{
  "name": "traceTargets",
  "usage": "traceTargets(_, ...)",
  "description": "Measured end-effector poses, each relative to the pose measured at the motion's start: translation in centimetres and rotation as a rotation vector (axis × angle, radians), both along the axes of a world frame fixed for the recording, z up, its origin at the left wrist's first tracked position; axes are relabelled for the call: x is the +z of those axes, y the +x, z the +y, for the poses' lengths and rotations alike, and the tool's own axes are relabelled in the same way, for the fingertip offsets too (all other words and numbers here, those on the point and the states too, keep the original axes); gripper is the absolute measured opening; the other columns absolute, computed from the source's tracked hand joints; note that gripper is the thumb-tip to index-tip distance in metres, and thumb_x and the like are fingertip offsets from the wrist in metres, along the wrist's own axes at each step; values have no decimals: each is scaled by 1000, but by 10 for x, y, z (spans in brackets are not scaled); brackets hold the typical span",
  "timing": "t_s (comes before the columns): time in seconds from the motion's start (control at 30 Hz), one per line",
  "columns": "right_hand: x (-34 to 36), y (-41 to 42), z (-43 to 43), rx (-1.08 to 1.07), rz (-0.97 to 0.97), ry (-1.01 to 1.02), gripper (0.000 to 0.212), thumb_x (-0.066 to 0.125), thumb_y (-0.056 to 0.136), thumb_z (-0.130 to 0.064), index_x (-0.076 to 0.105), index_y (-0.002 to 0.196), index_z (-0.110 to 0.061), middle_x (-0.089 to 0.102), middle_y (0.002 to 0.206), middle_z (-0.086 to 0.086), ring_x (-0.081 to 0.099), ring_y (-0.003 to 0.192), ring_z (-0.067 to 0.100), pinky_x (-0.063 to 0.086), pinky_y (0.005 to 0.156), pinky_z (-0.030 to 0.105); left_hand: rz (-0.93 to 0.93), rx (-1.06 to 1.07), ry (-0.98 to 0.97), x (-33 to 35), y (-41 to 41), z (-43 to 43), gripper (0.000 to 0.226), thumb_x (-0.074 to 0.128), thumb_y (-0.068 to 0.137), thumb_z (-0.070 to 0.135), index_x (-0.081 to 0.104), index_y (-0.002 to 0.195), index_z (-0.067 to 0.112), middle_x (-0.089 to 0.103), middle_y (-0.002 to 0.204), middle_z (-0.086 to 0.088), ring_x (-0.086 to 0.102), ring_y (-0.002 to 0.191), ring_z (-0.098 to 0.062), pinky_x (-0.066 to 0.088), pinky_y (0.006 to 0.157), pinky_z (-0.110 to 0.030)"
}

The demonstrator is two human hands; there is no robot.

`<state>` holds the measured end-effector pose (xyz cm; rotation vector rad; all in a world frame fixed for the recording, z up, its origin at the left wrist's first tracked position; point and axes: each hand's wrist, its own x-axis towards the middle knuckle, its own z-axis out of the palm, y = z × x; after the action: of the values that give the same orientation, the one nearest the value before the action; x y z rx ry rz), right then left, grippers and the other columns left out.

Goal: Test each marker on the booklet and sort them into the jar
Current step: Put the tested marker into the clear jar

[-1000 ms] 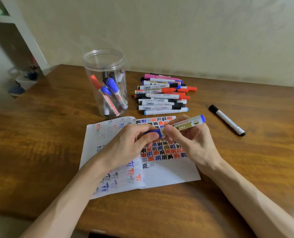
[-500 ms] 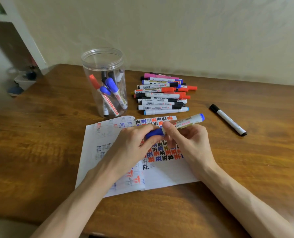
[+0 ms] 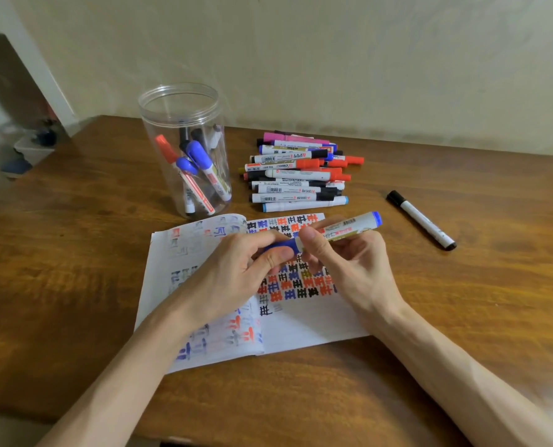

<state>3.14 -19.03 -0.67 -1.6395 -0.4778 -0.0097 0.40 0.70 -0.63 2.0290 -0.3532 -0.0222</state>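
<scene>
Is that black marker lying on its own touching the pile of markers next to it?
Apart. The head view shows the lone black marker lying right of the marker pile, with a strip of bare table between them.

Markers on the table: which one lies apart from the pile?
The black-capped marker, alone to the right of the pile, touching no other; the rest are stacked together.
</scene>
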Motion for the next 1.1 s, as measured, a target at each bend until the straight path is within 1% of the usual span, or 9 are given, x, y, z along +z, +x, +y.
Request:
traceTargets(0.17, -2, 1, 0, 3, 8, -1, 18, 68, 100, -24, 73, 88, -11, 70, 70, 3, 64, 60, 19, 52, 56, 33, 20, -8, -21, 1, 2, 4, 32, 54, 99, 42, 71, 108, 17, 67, 82, -8, 63, 75, -19, 50, 66, -30)
traceTargets(0.23, -4, 2, 0, 8, 8, -3, 18, 68, 100, -24, 73, 91, -10, 69, 71, 5, 63, 61, 21, 52, 56, 40, 40, -15, -36, 2, 2, 4, 31, 53, 99, 43, 71, 105, 18, 66, 80, -7, 62, 72, -19, 49, 65, -29)
traceTargets(0.3, -5, 3, 0, 7, 25, -3, 21, 67, 101, -27, 73, 92, -9, 69, 72, 3, 63, 63, 18, 52, 58, 36, 18, -4, -21, 2, 3, 3, 28, 54, 99, 42, 71, 103, 20, 66, 76, 1, 60, 68, -8, 48, 62, -22)
traceTargets(0.4, -6, 3, 0, 7, 128, 27, 30, 67, 100, -35, 73, 97, -5, 71, 77, 3, 65, 70, 17, 55, 69, 33, -135, 79, 89, -2, 4, 0, 32, 57, 97, 43, 73, 111, 20, 70, 82, 12, 67, 78, -7, 52, 65, -19)
traceTargets(0.53, -7, 7, 5, 7, 341, 151, 29, 70, 98, -40, 74, 96, -11, 66, 78, 7, 59, 72, 20, 52, 73, 34, -457, 172, 382, -11, 8, 0, 34, 60, 96, 44, 71, 109, 15, 70, 89, 4, 64, 79, -12, 53, 69, -32)
traceTargets(0.63, -7, 8, 5, -46, 272, 78, 35, 68, 99, -43, 73, 94, -9, 69, 76, 9, 60, 67, 22, 51, 71, 35, -539, 165, 423, -13, 11, 0, 34, 59, 98, 39, 71, 111, 10, 73, 93, 0, 66, 83, -15, 52, 74, -29)
traceTargets(0.77, -2, 4, 5, -57, 200, 81, 29, 66, 101, -37, 72, 89, -11, 69, 75, 8, 61, 65, 19, 52, 65, 30, -415, 135, 316, -8, 7, -2, 43, 49, 100, 45, 69, 121, 14, 72, 98, 4, 62, 89, -8, 50, 74, -24)
traceTargets(1.0, 1, 0, 5, -44, 140, 68, 29, 65, 103, -33, 71, 90, -8, 68, 72, 5, 59, 62, 15, 50, 60, 23, -196, 107, 194, -2, 2, 0, 42, 48, 100, 50, 70, 119, 20, 72, 93, 5, 70, 84, -14, 56, 67, -41)
traceTargets(1.1, 2, -2, 4, -41, 124, 69, 23, 65, 102, -31, 72, 88, -14, 68, 70, 1, 60, 61, 13, 49, 60, 22, -123, 106, 122, -1, 2, 1, 40, 51, 99, 47, 72, 117, 18, 72, 89, 6, 70, 87, -14, 56, 69, -41)
